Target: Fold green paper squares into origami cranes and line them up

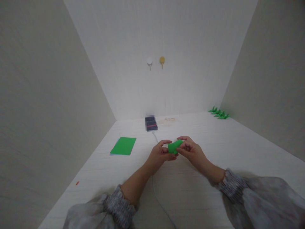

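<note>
A small folded piece of green paper (172, 147) is held between both hands above the white table. My left hand (162, 152) grips its left side, fingers behind and thumb below. At its right end my right hand (188, 148) pinches the paper between thumb and fingers. Part of the fold is hidden by the right fingers. To the left lies a stack of square paper (123, 146) with a green sheet on top. Several green folded paper figures (218, 113) stand in a row at the back right.
A phone-like dark device (151, 123), blurred out, lies near the back wall. Its white cable (157, 197) runs under my left arm toward me. Two hooks, one white (149, 61) and one gold (162, 59), are on the wall. An orange scrap (77, 183) lies at left.
</note>
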`<state>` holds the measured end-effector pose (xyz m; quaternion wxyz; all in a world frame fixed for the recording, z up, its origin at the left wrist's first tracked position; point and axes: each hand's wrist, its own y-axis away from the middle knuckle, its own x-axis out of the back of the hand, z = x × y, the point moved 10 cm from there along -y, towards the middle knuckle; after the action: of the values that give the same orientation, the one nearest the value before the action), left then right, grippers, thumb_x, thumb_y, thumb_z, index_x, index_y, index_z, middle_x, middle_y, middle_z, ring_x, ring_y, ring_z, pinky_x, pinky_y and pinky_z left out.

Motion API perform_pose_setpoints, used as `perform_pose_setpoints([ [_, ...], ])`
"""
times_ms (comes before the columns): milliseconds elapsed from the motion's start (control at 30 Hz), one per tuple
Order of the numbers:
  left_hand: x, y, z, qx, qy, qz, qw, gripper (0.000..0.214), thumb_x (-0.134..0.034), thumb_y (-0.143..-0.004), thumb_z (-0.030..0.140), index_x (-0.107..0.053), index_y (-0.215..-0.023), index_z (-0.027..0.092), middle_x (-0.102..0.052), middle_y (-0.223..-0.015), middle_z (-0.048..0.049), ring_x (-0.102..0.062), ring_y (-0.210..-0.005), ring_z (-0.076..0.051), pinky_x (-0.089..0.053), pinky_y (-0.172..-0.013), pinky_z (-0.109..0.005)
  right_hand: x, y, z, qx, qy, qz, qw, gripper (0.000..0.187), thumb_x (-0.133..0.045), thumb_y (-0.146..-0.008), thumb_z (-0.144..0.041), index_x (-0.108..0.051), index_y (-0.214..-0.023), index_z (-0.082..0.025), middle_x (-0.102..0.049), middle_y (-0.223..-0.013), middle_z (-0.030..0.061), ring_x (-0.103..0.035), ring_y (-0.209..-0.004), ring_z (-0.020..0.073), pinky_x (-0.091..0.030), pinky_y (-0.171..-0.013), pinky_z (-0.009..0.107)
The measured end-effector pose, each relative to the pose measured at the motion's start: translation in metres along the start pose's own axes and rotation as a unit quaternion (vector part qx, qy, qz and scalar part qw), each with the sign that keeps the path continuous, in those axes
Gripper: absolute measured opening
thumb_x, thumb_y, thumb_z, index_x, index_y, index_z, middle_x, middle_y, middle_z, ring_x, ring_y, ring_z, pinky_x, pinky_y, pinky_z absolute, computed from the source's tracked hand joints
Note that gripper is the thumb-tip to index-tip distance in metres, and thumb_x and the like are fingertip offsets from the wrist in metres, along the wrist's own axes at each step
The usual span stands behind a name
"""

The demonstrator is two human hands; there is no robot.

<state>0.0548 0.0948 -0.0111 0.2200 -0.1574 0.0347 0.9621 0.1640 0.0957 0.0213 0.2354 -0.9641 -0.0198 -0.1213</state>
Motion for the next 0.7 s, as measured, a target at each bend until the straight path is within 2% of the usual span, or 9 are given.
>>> perform_pose_setpoints([
  [267,0.0001,-0.0008,-0.0021,-0.006,0.012,-0.011,1.0,0.047,-0.068,-0.059,0.011,-0.044,-0.099,0.016,-0.066,-0.071,-0.0042,-0.063,-0.071,-0.018,-0.047,-0.074,-0.038,0.0031,-0.0002,-0.0016,-0.004,0.024,0.015,1.0,0.016,-0.057,-0.07,-0.022,-0.052,-0.056,-0.017,-0.048,-0.095,0.0065,-0.045,-0.102,0.0196,-0.039,-0.08,0.031],
  [533,0.0018,-0.0015,0.0,-0.011,0.024,0.0,1.0,0.048,-0.07,-0.057,0.011,-0.044,-0.098,0.016,-0.066,-0.069,-0.0031,-0.063,-0.071,-0.017,-0.047,-0.075,-0.038,0.0036,0.0006,-0.0019,0.0,0.031,0.017,0.999,0.013,-0.058,-0.069,-0.023,-0.053,-0.059,-0.017,-0.046,-0.101,0.0078,-0.045,-0.102,0.02,-0.039,-0.078,0.032],
  [700,0.0025,-0.0003,0.0,-0.009,0.023,0.007,1.0,0.045,-0.068,-0.059,0.012,-0.044,-0.097,0.015,-0.066,-0.071,-0.0039,-0.063,-0.07,-0.017,-0.048,-0.073,-0.036,0.0048,0.0006,-0.0025,-0.001,0.03,0.027,0.999,0.012,-0.058,-0.069,-0.023,-0.053,-0.06,-0.018,-0.048,-0.097,0.0072,-0.044,-0.104,0.0199,-0.04,-0.078,0.031],
])
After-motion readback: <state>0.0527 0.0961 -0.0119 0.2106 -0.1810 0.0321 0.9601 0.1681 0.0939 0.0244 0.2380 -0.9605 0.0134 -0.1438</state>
